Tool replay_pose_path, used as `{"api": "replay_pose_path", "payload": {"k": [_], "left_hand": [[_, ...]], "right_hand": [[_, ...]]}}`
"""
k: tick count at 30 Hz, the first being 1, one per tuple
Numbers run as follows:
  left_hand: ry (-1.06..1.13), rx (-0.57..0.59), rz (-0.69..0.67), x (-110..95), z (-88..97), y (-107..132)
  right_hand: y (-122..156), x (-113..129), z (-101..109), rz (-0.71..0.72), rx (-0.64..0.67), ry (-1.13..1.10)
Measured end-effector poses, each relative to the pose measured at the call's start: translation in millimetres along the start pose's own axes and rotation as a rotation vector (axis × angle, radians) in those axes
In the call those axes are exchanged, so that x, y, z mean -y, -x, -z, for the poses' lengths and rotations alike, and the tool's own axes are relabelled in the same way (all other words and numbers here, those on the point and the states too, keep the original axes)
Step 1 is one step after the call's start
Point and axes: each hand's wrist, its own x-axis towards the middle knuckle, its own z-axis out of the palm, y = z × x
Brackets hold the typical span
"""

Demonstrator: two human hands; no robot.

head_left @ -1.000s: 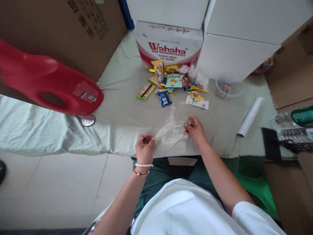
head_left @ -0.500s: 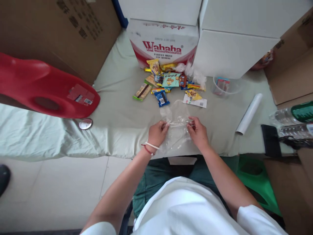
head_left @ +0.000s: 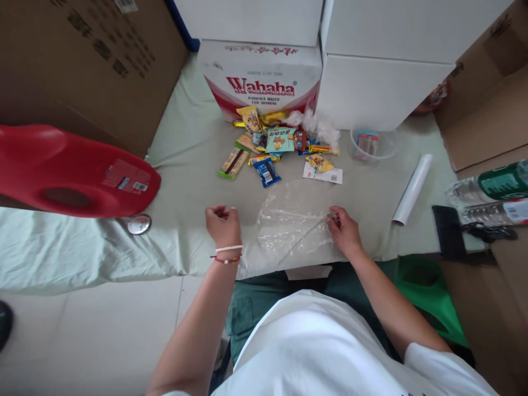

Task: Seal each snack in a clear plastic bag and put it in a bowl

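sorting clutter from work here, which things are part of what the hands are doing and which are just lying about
In hand:
clear plastic bag, pinched by right hand
left hand, closed, off the bag

Lying about:
snack packets
white roll
red stool
Wahaha box
bottles

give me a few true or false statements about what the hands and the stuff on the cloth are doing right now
1. The right hand pinches the edge of the clear plastic bag. True.
2. The left hand grips the bag too. False: it is loosely closed beside the bag, apart from it.
3. The snack packets lie inside the bag. False: they sit in a pile farther back, in front of the Wahaha box.
4. A white roll lies on the cloth to the right of the bag. True.
5. The red plastic stool stands upright. False: it lies tipped on its side.
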Motion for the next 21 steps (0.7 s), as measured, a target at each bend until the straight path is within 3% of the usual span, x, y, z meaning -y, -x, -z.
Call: {"api": "replay_pose_path", "payload": {"k": [2, 4, 6, 8, 10, 13, 15, 17, 21], "left_hand": [[-0.062, -0.123, -0.009, -15.8, -0.4, 10.5], [-0.129, -0.089, -0.081, -33.5, -12.5, 27.0], [-0.330, 0.148, -0.290, -44.0, -29.4, 42.5], [-0.507, 0.349, -0.404, -41.9, -42.2, 51.7], [-0.622, 0.485, -0.435, -29.8, -46.5, 54.3], [-0.700, 0.590, -0.446, -10.0, -42.1, 52.9], [-0.723, 0.613, -0.453, -4.2, -38.5, 52.1], [-0.739, 0.619, -0.458, -4.3, -36.9, 52.2], [-0.758, 0.626, -0.465, -9.2, -37.7, 52.8]], "right_hand": [[-2.2, 4.0, -1.4, 0.015, -0.008, -0.002], [-3.6, 8.1, -3.1, 0.018, -0.027, -0.010], [-2.4, 8.9, -3.3, 0.006, -0.058, -0.008], [1.2, 4.7, 0.9, -0.006, -0.068, 0.018], [3.7, -1.8, 11.7, 0.006, -0.043, 0.082], [-7.9, -0.7, 34.5, 0.111, -0.078, 0.232], [-32.6, 15.7, 42.8, 0.249, -0.164, 0.322], [-70.6, 44.4, 36.4, 0.416, -0.192, 0.377], [-162.3, 112.3, -18.3, 0.695, 0.017, 0.475]]}}
